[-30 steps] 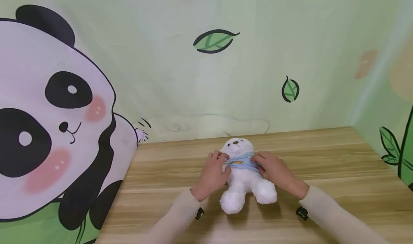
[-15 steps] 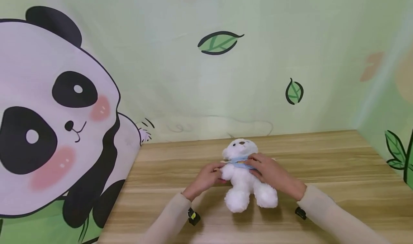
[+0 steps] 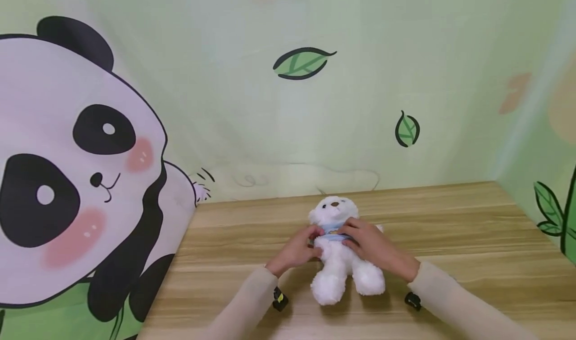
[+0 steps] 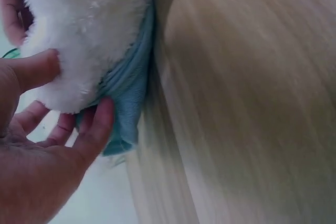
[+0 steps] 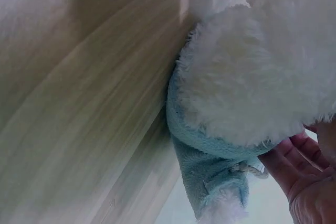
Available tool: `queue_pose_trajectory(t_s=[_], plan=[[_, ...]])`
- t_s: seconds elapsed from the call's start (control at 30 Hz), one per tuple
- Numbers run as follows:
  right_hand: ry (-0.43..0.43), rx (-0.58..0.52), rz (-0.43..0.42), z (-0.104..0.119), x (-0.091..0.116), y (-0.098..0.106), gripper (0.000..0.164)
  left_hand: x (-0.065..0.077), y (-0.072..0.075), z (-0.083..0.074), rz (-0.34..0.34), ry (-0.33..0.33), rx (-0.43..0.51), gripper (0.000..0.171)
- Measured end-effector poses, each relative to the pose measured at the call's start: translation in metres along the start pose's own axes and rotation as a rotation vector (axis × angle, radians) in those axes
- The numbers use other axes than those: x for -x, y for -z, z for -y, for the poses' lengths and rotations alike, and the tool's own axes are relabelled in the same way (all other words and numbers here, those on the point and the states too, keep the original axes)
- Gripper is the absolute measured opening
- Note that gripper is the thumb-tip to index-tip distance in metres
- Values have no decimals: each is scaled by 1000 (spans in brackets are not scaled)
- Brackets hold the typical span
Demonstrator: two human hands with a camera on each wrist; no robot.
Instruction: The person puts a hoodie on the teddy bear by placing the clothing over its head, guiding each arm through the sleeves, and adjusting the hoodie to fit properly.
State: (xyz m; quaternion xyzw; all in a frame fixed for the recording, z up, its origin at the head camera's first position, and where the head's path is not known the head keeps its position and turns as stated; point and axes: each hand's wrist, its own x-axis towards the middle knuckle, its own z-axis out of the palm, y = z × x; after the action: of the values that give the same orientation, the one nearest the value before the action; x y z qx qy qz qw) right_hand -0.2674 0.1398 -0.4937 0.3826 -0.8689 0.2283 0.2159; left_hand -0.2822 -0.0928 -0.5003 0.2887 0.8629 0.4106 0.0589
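A white teddy bear (image 3: 334,211) lies on its back, head toward the wall, with a light blue shirt (image 3: 332,233) bunched round its chest. My left hand (image 3: 296,250) is at the bear's arm on the left side. In the left wrist view its thumb (image 4: 39,69) presses white fur while the fingers curl against the blue cloth (image 4: 128,108). Across the bear's chest, my right hand (image 3: 377,249) holds the front of the shirt. The right wrist view shows those fingers (image 5: 283,163) at the shirt's hem, their tips partly hidden by fur.
The wooden table (image 3: 243,230) extends on both sides of the bear. Behind it rises a green wall sheet (image 3: 225,105) printed with a panda (image 3: 58,130) and leaves. A dark wrist camera (image 3: 280,299) sits below the left cuff, another (image 3: 412,301) near the right cuff.
My left hand has come down from the shirt's upper side to the bear's arm and closed in again. The right hand has shifted inward over the chest. The shirt looks more bunched.
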Motion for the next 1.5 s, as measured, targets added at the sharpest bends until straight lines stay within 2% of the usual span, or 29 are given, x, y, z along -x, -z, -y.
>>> queue_pose_trajectory(t_s=[0.2,0.3,0.4,0.47,0.6,0.7,0.77,0.87,0.93,1.1,1.2,1.4,1.5], plan=[[6,-21,14,0,2,-4,16,-3,-9,2,-85,-137,-221,23],[25,-10,14,-2,2,-6,15,-4,-14,3,-118,-153,-365,25],[67,17,-2,-5,3,-9,16,-3,-18,0,-124,-126,-470,24],[96,26,-19,-8,4,-10,18,-1,-18,-2,-112,-106,-499,20],[135,4,-49,-13,6,-11,20,2,-13,-4,-59,-64,-442,21],[149,-16,-53,-15,6,-11,20,4,-8,-4,-18,-78,-409,23],[168,-15,-57,-17,6,-11,19,4,-6,-4,-4,-126,-445,19],[216,-8,-67,-19,5,-10,19,1,-9,-4,-25,-187,-539,14],[252,-5,-67,-19,4,-9,19,-1,-13,-7,-59,-191,-609,12],[305,-10,-31,-19,3,-5,18,-8,-25,-14,-126,-90,-719,13],[296,-12,-7,-19,3,-4,18,-11,-29,-16,-139,-54,-755,13],[240,3,11,-18,3,-4,21,-6,-28,-13,-172,-107,-793,16],[233,10,17,-18,3,-4,21,-2,-28,-14,-204,-88,-868,15]])
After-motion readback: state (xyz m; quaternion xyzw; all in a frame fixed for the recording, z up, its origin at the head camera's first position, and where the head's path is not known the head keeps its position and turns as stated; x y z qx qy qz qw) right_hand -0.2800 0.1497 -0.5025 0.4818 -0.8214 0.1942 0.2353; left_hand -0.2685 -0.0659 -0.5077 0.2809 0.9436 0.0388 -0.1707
